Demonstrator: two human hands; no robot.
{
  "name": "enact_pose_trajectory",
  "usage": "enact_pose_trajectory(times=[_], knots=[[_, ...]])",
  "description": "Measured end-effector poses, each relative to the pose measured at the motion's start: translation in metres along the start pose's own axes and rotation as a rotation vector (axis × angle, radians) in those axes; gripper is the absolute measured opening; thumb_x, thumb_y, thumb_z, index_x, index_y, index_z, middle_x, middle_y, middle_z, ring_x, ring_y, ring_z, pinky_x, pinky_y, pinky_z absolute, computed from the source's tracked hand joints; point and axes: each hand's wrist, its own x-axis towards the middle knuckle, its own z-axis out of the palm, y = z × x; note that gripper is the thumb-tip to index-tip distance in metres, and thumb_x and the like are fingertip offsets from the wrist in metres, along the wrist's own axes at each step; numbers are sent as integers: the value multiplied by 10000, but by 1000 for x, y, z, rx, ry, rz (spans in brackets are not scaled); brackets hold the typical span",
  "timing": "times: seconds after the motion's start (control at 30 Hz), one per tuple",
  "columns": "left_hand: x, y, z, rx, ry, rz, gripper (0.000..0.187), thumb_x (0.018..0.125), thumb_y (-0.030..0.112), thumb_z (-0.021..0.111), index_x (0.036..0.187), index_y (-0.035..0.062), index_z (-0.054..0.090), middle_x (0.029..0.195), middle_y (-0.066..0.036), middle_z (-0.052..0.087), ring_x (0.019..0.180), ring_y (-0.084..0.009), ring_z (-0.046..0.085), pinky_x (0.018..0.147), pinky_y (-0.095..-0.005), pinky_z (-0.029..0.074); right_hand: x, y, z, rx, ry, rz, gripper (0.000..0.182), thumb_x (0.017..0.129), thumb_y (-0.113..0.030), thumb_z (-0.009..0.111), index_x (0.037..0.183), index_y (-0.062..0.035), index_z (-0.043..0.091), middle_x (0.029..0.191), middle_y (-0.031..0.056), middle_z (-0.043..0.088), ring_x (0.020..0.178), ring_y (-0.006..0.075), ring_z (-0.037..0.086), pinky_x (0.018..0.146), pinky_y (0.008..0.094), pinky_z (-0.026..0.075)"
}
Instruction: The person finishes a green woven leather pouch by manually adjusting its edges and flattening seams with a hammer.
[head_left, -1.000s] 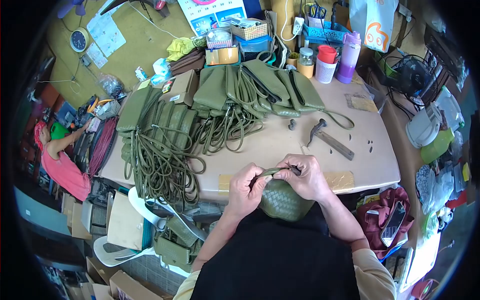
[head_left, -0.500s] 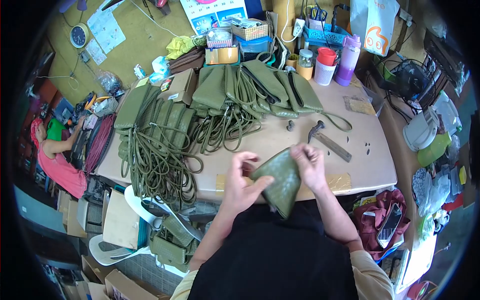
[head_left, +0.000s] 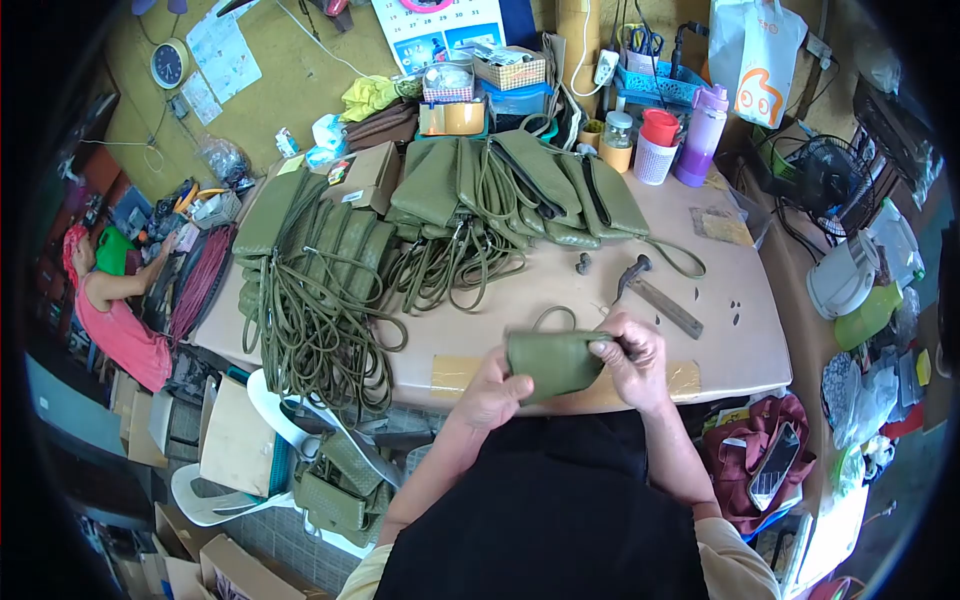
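The green pouch point(head_left: 556, 366) is held between the two hands, above the tabletop's point(head_left: 740, 362) near edge. The left hand point(head_left: 634, 364) grips its upper corner, thumb on the front; the right hand point(head_left: 497, 388) holds the opposite side.

Tan table point(head_left: 742, 290) with green pouches point(head_left: 428, 185), hammer point(head_left: 665, 307)

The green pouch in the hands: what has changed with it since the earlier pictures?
The green pouch moved forward, away from the body, over the table's front edge. The left hand and right hand, first close together on its edge, now hold it at opposite sides. The hammer and piled pouches stayed in place.
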Motion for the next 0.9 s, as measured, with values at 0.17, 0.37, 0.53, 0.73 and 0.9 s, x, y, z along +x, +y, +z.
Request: enact_pose_trajectory(times=[0.17, 0.37, 0.53, 0.73, 0.9], knots=[[-1, 2, 5, 44, -143, -176, 776, 788, 306, 793, 1363, -39, 401, 1278, -111, 556, 1179, -203, 528, 994, -350, 425, -6, 15, 7, 256, 227, 194, 330, 943, -201, 615, 690, -23, 498, 632, -28, 434, 617, 72, 365, 554, 256, 301], [-1, 1, 1, 169, -128, -361, 592, 983, 379, 517, 1410, 2, 353, 1391, -107, 448, 1262, -185, 433, 1055, -366, 360, 0, 6, 13, 305, 142, 192, 328, 948, -233, 613, 695, -56, 504, 674, -57, 444, 628, 49, 359, 568, 223, 291], [-12, -9, 2, -159, -178, -318, 635, 979, 435, 468, 1440, 27, 314, 1440, -122, 418, 1340, -246, 393, 1093, -433, 341, 19, 2, 2, 424, -74, 312, 320, 904, -354, 660, 963, -51, 576, 787, -43, 516, 664, 31, 427, 610, 184, 344], [-7, -7, -5, -534, -338, -34, 651, 988, 457, 403, 1481, 58, 258, 1507, -138, 331, 1387, -294, 330, 1129, -509, 263, 27, 116, -3, -320, -115, 328, 546, 894, -431, 630, 1197, 18, 560, 1055, 152, 638, 914, 261, 632, 782, 348, 486], [-15, -8, -12, -464, -289, -17, 653, 995, 454, 379, 1490, 53, 235, 1523, -133, 305, 1408, -291, 289, 1144, -506, 222, 43, 99, -2, -479, -55, 215, 432, 947, -331, 565, 1179, 33, 590, 1134, 230, 625, 1037, 382, 602, 906, 392, 467]])
